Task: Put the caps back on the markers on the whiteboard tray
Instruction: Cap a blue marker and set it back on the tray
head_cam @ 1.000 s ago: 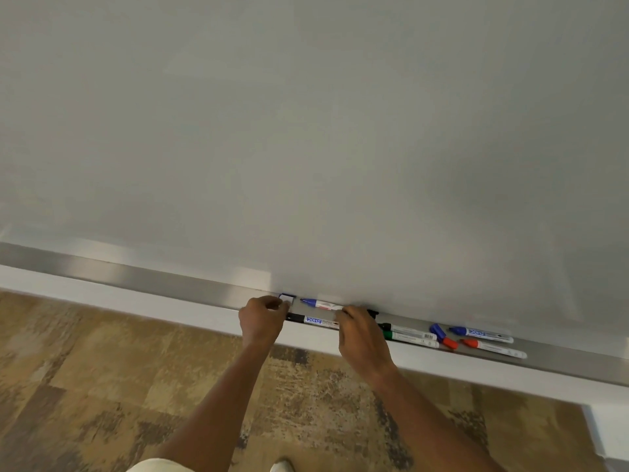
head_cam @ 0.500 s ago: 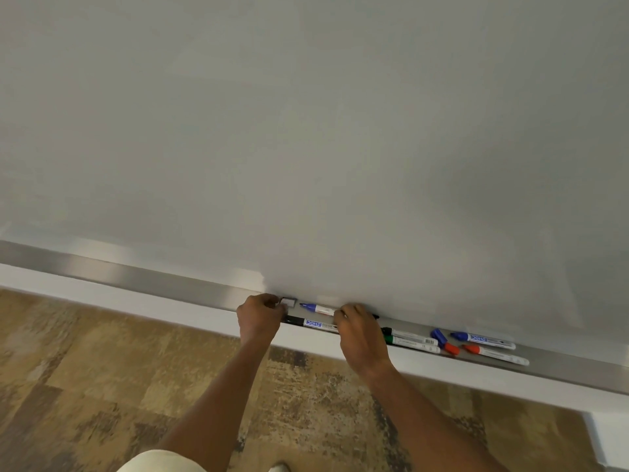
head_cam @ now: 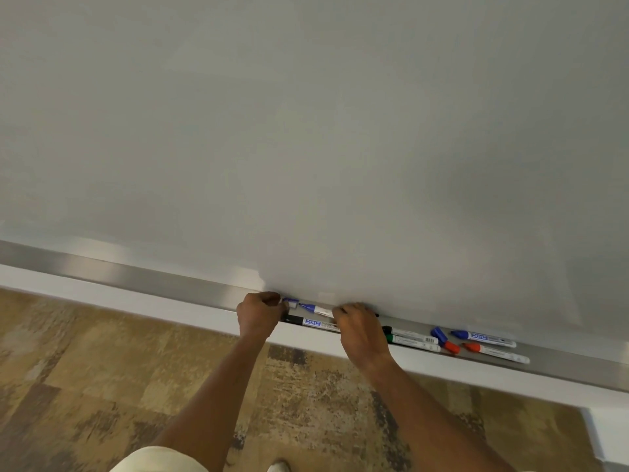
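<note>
Blank grey whiteboard (head_cam: 306, 131) fills most of your view, with a long metal tray (head_cam: 136, 279) running along its lower edge and sloping down to the right. Below the tray lies patterned brown and tan flooring (head_cam: 85, 369).

Your left hand (head_cam: 257, 316) is curled closed at the tray, pinching a small blue cap (head_cam: 290, 302) between fingertips. Just right of that cap, apart from it by a small gap, is the blue tip of an uncapped blue marker (head_cam: 315, 308). Your right hand (head_cam: 360, 330) is closed over the far end of this marker's white barrel, so the grip itself is hidden by your knuckles.

Beneath that marker, at the tray's front edge, lies a black marker (head_cam: 311, 322) with a blue label; your right hand covers its right end.

Further right on the tray, clear of both hands, rest a second black marker (head_cam: 410, 334) and a green marker (head_cam: 413, 343), side by side. Next come a loose blue cap (head_cam: 438, 335) touching a loose red cap (head_cam: 452, 347). Beyond them lie another blue marker (head_cam: 483, 338) and a red marker (head_cam: 497, 353), both with bare tips.

Both forearms reach up from the bottom of the view, and a pale garment (head_cam: 160, 459) shows at the bottom edge.
</note>
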Action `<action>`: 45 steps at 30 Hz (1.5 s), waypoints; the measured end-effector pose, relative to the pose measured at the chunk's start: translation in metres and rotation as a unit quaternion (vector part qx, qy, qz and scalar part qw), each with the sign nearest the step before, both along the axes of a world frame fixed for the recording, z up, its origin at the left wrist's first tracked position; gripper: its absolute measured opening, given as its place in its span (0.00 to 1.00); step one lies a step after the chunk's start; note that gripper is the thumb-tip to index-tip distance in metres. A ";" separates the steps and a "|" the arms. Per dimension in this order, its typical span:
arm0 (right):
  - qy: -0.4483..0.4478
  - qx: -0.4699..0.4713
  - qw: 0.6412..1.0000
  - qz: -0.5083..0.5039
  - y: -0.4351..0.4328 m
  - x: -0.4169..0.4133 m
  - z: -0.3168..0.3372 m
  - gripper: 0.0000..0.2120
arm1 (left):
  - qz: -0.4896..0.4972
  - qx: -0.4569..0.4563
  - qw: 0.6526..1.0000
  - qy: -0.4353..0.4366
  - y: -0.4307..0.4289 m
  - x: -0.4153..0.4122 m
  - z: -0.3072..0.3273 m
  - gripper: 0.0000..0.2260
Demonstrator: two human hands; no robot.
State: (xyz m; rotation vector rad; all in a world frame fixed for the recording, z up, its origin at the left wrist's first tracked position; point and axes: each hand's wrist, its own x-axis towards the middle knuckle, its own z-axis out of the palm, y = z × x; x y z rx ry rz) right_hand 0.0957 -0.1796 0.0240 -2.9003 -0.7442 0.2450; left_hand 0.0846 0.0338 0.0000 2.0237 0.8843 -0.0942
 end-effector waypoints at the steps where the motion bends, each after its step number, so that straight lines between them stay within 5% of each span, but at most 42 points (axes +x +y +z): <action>1: 0.001 0.002 1.000 -0.002 0.000 0.000 0.000 0.15 | -0.006 -0.009 1.000 0.006 0.000 0.001 0.000 0.16; 25: -0.030 0.040 0.999 -0.005 -0.004 -0.005 0.013 0.15 | -0.017 -0.034 0.999 -0.006 -0.014 0.002 0.006 0.06; 29: -0.061 0.072 0.996 -0.009 -0.007 -0.005 0.022 0.19 | 0.036 -0.108 0.993 -0.021 -0.012 -0.001 0.016 0.09; 36: -0.116 0.118 0.986 -0.015 -0.023 -0.015 0.046 0.22 | 0.107 -0.468 0.867 -0.133 -0.015 -0.018 0.053 0.15; 45: -0.183 0.139 0.973 -0.038 -0.060 -0.036 0.109 0.20 | 0.085 -0.538 0.812 -0.210 -0.012 -0.029 0.111 0.14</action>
